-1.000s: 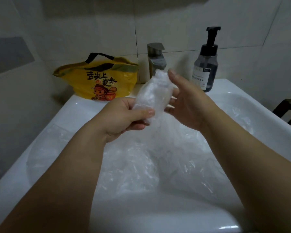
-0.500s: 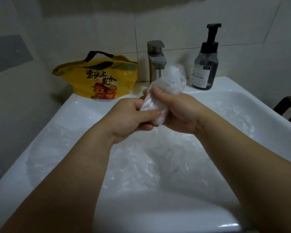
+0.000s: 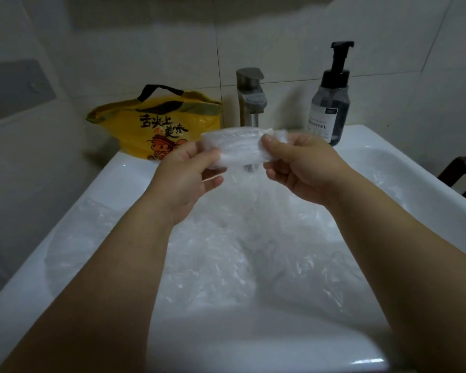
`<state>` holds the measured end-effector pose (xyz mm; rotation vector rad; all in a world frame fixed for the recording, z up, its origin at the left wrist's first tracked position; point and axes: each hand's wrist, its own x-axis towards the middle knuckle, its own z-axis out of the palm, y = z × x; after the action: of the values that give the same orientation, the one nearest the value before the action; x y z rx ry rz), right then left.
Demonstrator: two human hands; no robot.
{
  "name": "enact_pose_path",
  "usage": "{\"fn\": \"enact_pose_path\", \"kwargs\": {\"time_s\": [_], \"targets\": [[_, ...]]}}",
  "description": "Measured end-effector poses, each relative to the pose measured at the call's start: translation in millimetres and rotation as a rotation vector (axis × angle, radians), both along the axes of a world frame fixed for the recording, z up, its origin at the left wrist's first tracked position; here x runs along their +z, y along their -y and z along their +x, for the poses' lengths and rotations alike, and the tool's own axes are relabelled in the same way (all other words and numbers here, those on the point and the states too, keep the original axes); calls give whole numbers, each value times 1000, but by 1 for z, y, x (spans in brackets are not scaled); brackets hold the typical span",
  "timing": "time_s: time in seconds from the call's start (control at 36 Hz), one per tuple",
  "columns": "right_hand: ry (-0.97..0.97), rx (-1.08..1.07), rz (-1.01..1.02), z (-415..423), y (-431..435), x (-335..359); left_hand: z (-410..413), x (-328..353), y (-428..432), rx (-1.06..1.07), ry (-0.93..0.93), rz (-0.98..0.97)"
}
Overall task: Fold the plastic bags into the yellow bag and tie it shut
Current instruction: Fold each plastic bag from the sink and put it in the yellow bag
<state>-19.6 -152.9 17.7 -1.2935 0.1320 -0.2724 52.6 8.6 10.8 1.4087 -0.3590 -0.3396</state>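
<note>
We held the folded plastic bag (image 3: 238, 148) level at the frame's centre, our left hand (image 3: 183, 181) pinching its left end between thumb and fingers, our right hand (image 3: 304, 168) pinching the right end. The yellow bag (image 3: 156, 125) sat upper left, on the rim of the sink (image 3: 124, 170).

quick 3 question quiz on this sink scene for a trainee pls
1. True or false: the left hand and the right hand both pinch the folded clear plastic bag.
2. Where is the yellow printed plastic bag? A) in the basin B) at the back left corner of the white ceramic sink, left of the steel tap C) hanging on the wall
3. Fill in: the loose crumpled clear bags lie in the sink's ____.
Key: 1 true; 2 B; 3 basin.
</note>
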Motion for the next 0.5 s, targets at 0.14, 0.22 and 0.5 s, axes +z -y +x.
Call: {"fn": "enact_pose_path", "kwargs": {"time_s": [0.14, 0.22, 0.5], "targets": [[-23, -92, -171, 5, 5, -7, -1, -2, 2, 45, 80, 77], [24, -113, -189, 2, 3, -3, -2, -1, 2, 106, 161, 56], [7, -83, -179, -1, -5, 2, -5, -2, -2, 29, 387, 102]]}}
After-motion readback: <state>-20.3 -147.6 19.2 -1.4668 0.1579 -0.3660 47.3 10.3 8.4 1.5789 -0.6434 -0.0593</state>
